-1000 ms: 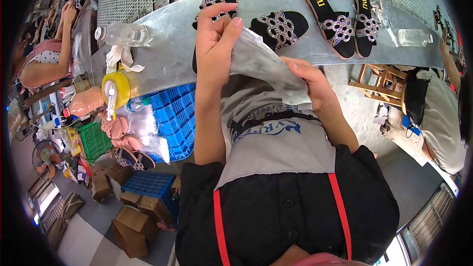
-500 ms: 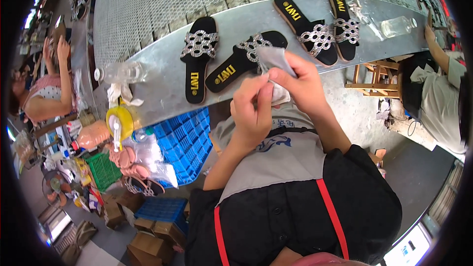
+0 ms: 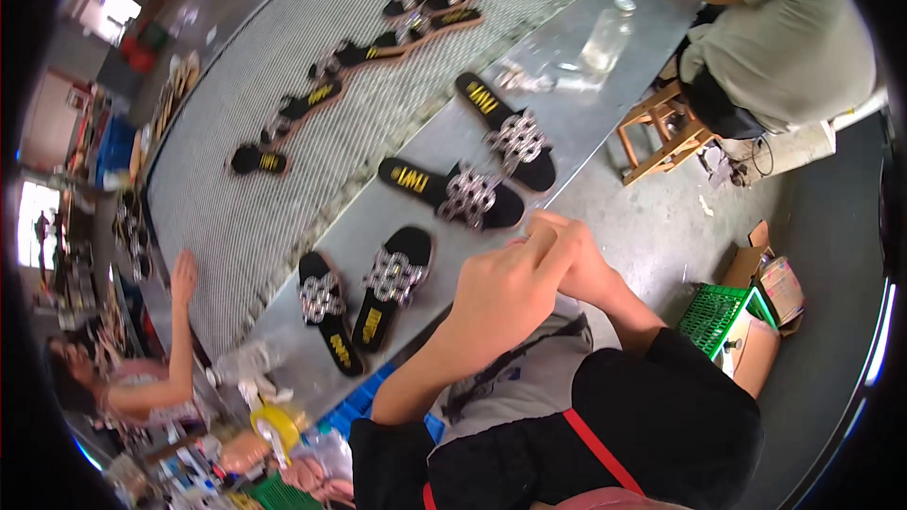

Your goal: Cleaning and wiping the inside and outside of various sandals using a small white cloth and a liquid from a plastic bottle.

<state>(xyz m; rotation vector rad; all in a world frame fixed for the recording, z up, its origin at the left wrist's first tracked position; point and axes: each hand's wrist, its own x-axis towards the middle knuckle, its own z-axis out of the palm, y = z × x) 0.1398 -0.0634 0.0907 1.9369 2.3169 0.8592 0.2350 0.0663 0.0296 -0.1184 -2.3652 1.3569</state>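
Left hand [image 3: 510,288] right of centre, back of hand up, fingers curled in. Right hand [image 3: 578,260] drawn up against it from the right, fingers bent too, partly covered by the left. Both together; inner sides hidden, so cannot tell whether anything is clamped between.

Just beyond, toward upper left: black sandal [image 3: 470,196] flat on the grey metal table [image 3: 452,247], toe close to the fingertips; contact cannot be told. Above it, second sandal [image 3: 520,140], same glittery cut-out strap, toe toward lower right. Left of the hands, farther down the table: third sandal [image 3: 395,279] and fourth sandal [image 3: 321,297], side by side, toes up the frame.

Below the hands: grey apron [image 3: 496,378] with red straps over black shirt.

Farther out, upper right: clear bottle [image 3: 605,38] on the table; at lower left, another clear bottle [image 3: 244,364], with white rag [image 3: 266,392] and yellow roll [image 3: 274,427] nearby. Upper left of the table: broad mesh surface [image 3: 217,217], bearing a staggered line of more black sandals [image 3: 316,99].

At upper right edge: seated co-worker [image 3: 798,38], wooden stool [image 3: 661,137]. At lower left: another co-worker, arm [image 3: 181,331] raised. Far right: green basket [image 3: 713,316] on the floor.
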